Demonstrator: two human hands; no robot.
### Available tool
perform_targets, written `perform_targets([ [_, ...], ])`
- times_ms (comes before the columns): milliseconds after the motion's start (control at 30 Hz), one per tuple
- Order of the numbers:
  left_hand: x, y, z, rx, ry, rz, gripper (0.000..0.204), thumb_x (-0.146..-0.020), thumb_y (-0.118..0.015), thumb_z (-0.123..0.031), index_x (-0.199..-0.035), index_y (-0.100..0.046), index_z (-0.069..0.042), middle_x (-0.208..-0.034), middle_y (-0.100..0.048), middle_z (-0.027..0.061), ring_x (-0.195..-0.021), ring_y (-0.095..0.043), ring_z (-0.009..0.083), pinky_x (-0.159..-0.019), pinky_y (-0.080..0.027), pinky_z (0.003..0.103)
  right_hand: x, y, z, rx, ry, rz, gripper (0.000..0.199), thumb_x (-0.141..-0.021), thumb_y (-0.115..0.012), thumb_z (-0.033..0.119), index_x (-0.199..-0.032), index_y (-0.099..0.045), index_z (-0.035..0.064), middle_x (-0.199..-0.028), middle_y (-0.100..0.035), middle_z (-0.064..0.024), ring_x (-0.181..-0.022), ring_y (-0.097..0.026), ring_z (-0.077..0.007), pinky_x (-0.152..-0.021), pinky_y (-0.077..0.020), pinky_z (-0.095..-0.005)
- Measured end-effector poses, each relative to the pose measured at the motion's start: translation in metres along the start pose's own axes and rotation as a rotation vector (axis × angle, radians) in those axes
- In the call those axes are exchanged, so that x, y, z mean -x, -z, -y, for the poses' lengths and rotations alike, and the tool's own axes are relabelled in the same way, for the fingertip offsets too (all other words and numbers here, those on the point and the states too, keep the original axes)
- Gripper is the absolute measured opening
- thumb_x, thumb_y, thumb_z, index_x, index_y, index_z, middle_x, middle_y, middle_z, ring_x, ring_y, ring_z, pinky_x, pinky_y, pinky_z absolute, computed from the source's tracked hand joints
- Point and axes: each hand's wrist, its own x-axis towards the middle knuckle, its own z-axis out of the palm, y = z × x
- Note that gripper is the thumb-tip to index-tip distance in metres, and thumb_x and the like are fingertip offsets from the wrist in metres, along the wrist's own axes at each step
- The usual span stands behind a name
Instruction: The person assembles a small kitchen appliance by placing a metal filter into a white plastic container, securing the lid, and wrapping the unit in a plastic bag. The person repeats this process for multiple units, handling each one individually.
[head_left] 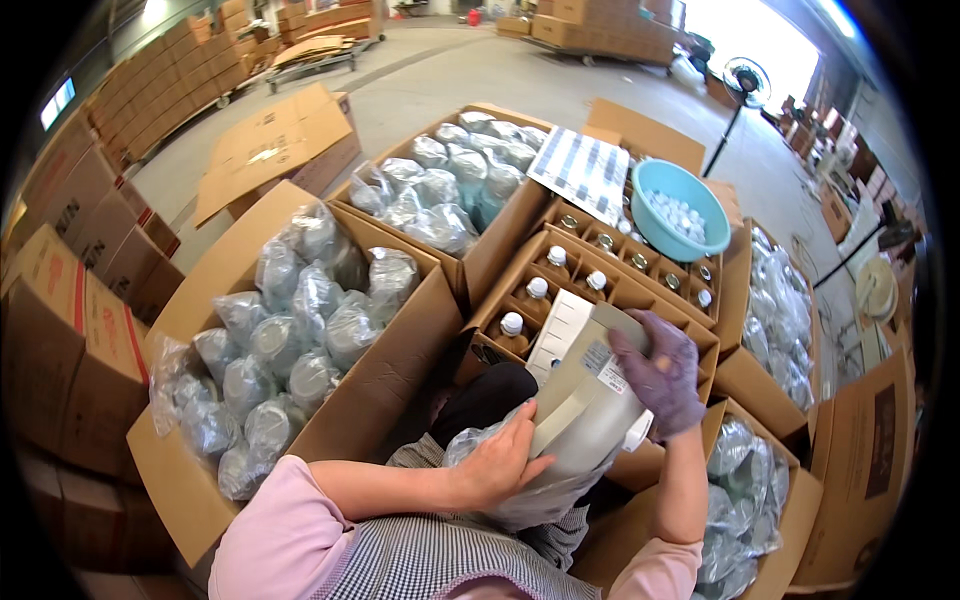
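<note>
Over my lap, a grey-beige boxy container [580,452] tilts between my hands. It carries a small printed label, a pale raised strip like a handle and a white piece at its lower right; its exact kind is unclear. Clear plastic film [525,508] hangs at its lower end. My bare left hand [500,462] presses its fingers against the near left side. Gloved in greyish purple, my right hand [660,370] grips the upper right edge. Just beyond stands a divided carton [610,248] of brown bottles with white caps [537,288]. A white panel [560,335] lies against the container.
Open cartons of film-wrapped clear glassware stand at left [270,350], far middle [455,180] and right [740,500]. A turquoise basin [640,215] of white caps and a checked cloth [580,172] rest on another divided carton. A stand fan [745,85] is at the back right.
</note>
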Motion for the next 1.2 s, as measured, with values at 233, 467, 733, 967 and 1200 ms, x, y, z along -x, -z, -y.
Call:
perform_targets([
  [233, -0.061, 0.014, 0.096, 0.429, 0.078, 0.526, 0.038, -0.098, -0.053, -0.018, -0.132, -0.048, 0.001, -0.116, -0.064, 0.0153, -0.106, -0.061, 0.0191, -0.092, -0.047, 0.032, 0.030, 0.042, 0.042, -0.552, -0.112, -0.081, 0.045, -0.098, -0.048, 0.034, -0.087, -0.070, -0.0040, -0.078, -0.068, -0.0076, -0.073, -0.061, -0.0148, -0.071, -0.0472, -0.0284],
  [467, -0.153, 0.019, 0.046, 1.808, 0.032, 0.364, 0.042, -0.092, -0.047, -0.008, -0.134, -0.050, -0.003, -0.135, -0.052, 0.0107, -0.123, -0.050, 0.0180, -0.104, -0.039, 0.032, 0.036, 0.020, 0.015, -0.511, -0.179, -0.205, 0.060, -0.102, -0.039, 0.045, -0.084, -0.071, -0.0027, -0.081, -0.070, -0.0111, -0.077, -0.063, -0.0185, -0.076, -0.0472, -0.0307],
  [733, -0.153, 0.019, 0.033, 0.720, -0.218, -0.005, 0.033, -0.099, -0.051, -0.030, -0.111, -0.058, -0.001, -0.132, -0.056, 0.0147, -0.129, -0.047, 0.0243, -0.108, -0.035, 0.041, 0.025, -0.006, -0.010, -0.294, 0.107, -0.363, 0.060, -0.100, -0.032, 0.048, -0.122, -0.063, 0.0024, -0.132, -0.055, -0.0183, -0.130, -0.045, -0.0343, -0.112, -0.0285, -0.0431],
  [967, -0.169, 0.034, 0.034, 0.626, -0.405, -0.068, 0.060, -0.090, -0.064, -0.033, -0.140, -0.043, -0.007, -0.146, -0.041, 0.0075, -0.134, -0.041, 0.0250, -0.110, -0.029, 0.038, 0.011, -0.012, -0.001, -0.727, 0.237, -0.614, 0.083, -0.098, -0.026, 0.063, -0.147, -0.030, -0.0033, -0.153, -0.031, -0.0194, -0.142, -0.027, -0.0277, -0.118, -0.0169, -0.0392],
  [1200, -0.177, 0.032, 0.046, 0.473, -0.290, -0.025, 0.067, -0.084, -0.070, -0.045, -0.134, -0.047, -0.006, -0.143, -0.042, 0.0180, -0.136, -0.037, 0.0339, -0.112, -0.027, 0.044, -0.002, -0.034, -0.052, -1.075, 0.074, -0.282, 0.082, -0.096, -0.022, 0.064, -0.149, -0.028, 0.0006, -0.150, -0.034, -0.0183, -0.138, -0.035, -0.0313, -0.115, -0.0255, -0.0421],
])
